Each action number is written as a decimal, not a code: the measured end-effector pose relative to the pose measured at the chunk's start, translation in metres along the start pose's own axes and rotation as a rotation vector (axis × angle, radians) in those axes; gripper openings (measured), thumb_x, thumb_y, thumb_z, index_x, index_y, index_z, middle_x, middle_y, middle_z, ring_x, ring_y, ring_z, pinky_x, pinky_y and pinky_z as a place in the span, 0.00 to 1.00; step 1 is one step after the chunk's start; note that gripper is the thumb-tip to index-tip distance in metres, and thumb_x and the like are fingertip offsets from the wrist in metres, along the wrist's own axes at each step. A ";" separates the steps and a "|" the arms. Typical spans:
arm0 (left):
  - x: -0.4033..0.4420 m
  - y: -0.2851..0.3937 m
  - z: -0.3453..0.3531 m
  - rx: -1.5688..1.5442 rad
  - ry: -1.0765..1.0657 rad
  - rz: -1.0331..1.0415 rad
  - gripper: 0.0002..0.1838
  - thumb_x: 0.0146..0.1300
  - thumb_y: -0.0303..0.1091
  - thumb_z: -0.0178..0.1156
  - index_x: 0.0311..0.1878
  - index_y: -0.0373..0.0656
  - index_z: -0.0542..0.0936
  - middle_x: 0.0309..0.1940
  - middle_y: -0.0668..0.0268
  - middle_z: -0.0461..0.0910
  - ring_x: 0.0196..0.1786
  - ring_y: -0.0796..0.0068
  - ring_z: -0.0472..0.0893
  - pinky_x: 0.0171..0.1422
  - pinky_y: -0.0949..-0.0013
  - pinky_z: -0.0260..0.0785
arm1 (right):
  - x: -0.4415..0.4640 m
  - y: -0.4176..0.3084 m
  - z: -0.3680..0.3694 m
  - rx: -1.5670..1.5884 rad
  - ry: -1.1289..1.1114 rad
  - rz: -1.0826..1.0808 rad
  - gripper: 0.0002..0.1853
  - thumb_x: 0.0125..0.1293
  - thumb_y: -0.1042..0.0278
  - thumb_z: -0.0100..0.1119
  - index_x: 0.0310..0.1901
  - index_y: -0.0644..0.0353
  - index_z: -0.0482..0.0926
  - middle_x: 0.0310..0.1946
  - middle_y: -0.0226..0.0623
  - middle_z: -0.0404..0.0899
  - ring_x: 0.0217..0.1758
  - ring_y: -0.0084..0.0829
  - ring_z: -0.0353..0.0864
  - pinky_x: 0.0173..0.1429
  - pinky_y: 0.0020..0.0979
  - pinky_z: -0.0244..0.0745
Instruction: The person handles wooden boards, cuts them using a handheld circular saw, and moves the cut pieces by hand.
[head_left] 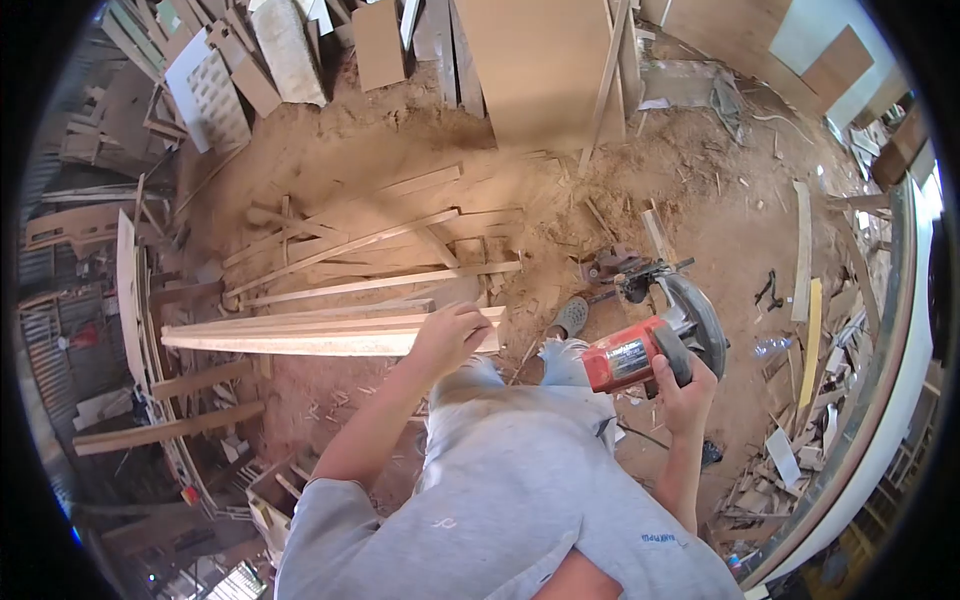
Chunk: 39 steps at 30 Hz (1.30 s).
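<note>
My right hand (pixel 688 392) is closed around the rear handle of a red circular saw (pixel 630 357). The saw is held up beside my right thigh, its grey blade guard (pixel 697 318) and base plate pointing away from me. My left hand (pixel 452 340), fingers curled together, is over the near end of a stack of long pale wooden boards (pixel 300 335). Whether it touches the boards, or has something small in its fingers, I cannot tell. The boards run off to the left, roughly level.
Loose wood strips (pixel 350 250) lie crisscrossed on the sawdust-covered floor (pixel 390 130) ahead. A large panel (pixel 540 70) leans at the back. Offcuts (pixel 790 490) are piled at the right, near a yellow strip (pixel 811 340). My shoe (pixel 571 315) is beside the saw.
</note>
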<state>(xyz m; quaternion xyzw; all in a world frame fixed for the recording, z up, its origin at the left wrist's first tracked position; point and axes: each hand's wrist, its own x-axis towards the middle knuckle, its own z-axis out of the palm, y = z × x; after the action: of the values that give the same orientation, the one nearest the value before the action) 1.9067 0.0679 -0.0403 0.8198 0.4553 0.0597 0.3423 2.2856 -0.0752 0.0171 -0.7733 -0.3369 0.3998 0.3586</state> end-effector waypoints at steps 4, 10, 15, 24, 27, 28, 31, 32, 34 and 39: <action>0.024 0.079 0.037 -0.080 0.197 0.078 0.05 0.69 0.33 0.71 0.44 0.45 0.91 0.43 0.60 0.89 0.50 0.54 0.87 0.57 0.55 0.81 | 0.020 0.006 -0.026 -0.011 -0.037 0.020 0.21 0.72 0.54 0.76 0.46 0.69 0.90 0.27 0.29 0.84 0.32 0.18 0.77 0.39 0.29 0.74; -0.044 0.074 0.060 -0.593 -0.284 -0.827 0.25 0.76 0.50 0.69 0.63 0.39 0.83 0.62 0.56 0.85 0.64 0.58 0.85 0.68 0.56 0.79 | 0.034 0.025 -0.044 -0.007 -0.058 -0.015 0.18 0.74 0.56 0.74 0.43 0.68 0.88 0.26 0.29 0.82 0.29 0.20 0.77 0.36 0.29 0.73; -0.068 0.014 0.139 -1.808 0.499 -0.957 0.39 0.77 0.62 0.65 0.75 0.38 0.72 0.64 0.58 0.82 0.65 0.65 0.84 0.70 0.51 0.78 | 0.034 0.013 -0.040 -0.001 -0.096 -0.026 0.17 0.74 0.57 0.74 0.40 0.66 0.90 0.22 0.25 0.78 0.26 0.18 0.74 0.31 0.28 0.67; -0.025 0.012 0.134 -1.964 0.880 -0.751 0.27 0.71 0.51 0.70 0.65 0.46 0.78 0.53 0.64 0.86 0.56 0.66 0.86 0.59 0.60 0.82 | 0.002 -0.013 -0.025 0.045 -0.082 -0.123 0.20 0.79 0.51 0.69 0.35 0.60 0.85 0.16 0.23 0.73 0.14 0.17 0.69 0.18 0.26 0.60; -0.049 0.017 0.151 -1.962 0.956 -0.596 0.30 0.72 0.48 0.67 0.71 0.43 0.75 0.60 0.61 0.85 0.65 0.61 0.84 0.72 0.56 0.77 | 0.006 -0.023 -0.024 0.131 -0.127 -0.170 0.19 0.79 0.53 0.69 0.34 0.60 0.86 0.16 0.23 0.73 0.14 0.17 0.68 0.19 0.25 0.58; -0.067 0.028 0.136 -1.981 1.017 -0.505 0.32 0.73 0.48 0.66 0.73 0.42 0.74 0.62 0.60 0.84 0.67 0.60 0.83 0.74 0.55 0.76 | 0.007 -0.023 -0.020 0.116 -0.178 -0.192 0.19 0.79 0.54 0.69 0.34 0.60 0.86 0.16 0.23 0.73 0.14 0.17 0.68 0.18 0.25 0.58; -0.113 0.084 0.086 -1.925 1.133 -0.138 0.37 0.74 0.53 0.61 0.78 0.41 0.69 0.67 0.57 0.81 0.71 0.54 0.80 0.79 0.47 0.73 | 0.043 -0.006 -0.037 -0.012 -0.371 -0.209 0.15 0.78 0.60 0.70 0.43 0.67 0.91 0.22 0.26 0.81 0.22 0.18 0.75 0.27 0.27 0.69; -0.127 0.131 0.035 -1.814 1.301 -0.076 0.38 0.75 0.59 0.59 0.79 0.43 0.69 0.67 0.55 0.80 0.70 0.53 0.81 0.79 0.44 0.73 | 0.055 0.003 -0.035 -0.052 -0.371 -0.256 0.15 0.77 0.61 0.70 0.44 0.69 0.91 0.25 0.28 0.83 0.25 0.20 0.78 0.31 0.28 0.72; -0.150 0.177 -0.040 -1.760 1.511 -0.008 0.47 0.72 0.76 0.54 0.80 0.46 0.68 0.64 0.56 0.80 0.68 0.56 0.81 0.73 0.44 0.76 | 0.081 0.014 -0.030 -0.128 -0.365 -0.353 0.16 0.76 0.62 0.71 0.45 0.71 0.91 0.30 0.32 0.88 0.32 0.24 0.83 0.40 0.31 0.79; -0.219 0.245 -0.152 -1.698 1.512 0.484 0.53 0.67 0.88 0.42 0.83 0.59 0.66 0.75 0.58 0.72 0.73 0.50 0.76 0.73 0.36 0.71 | 0.086 -0.023 -0.025 0.030 -0.471 -0.467 0.13 0.77 0.66 0.70 0.43 0.71 0.90 0.32 0.31 0.87 0.34 0.23 0.83 0.41 0.30 0.79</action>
<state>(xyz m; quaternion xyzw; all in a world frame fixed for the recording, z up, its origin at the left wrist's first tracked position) 1.8911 -0.1131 0.2729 0.1476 0.1883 0.8836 0.4025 2.3411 -0.0012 0.0139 -0.5564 -0.5727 0.4794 0.3642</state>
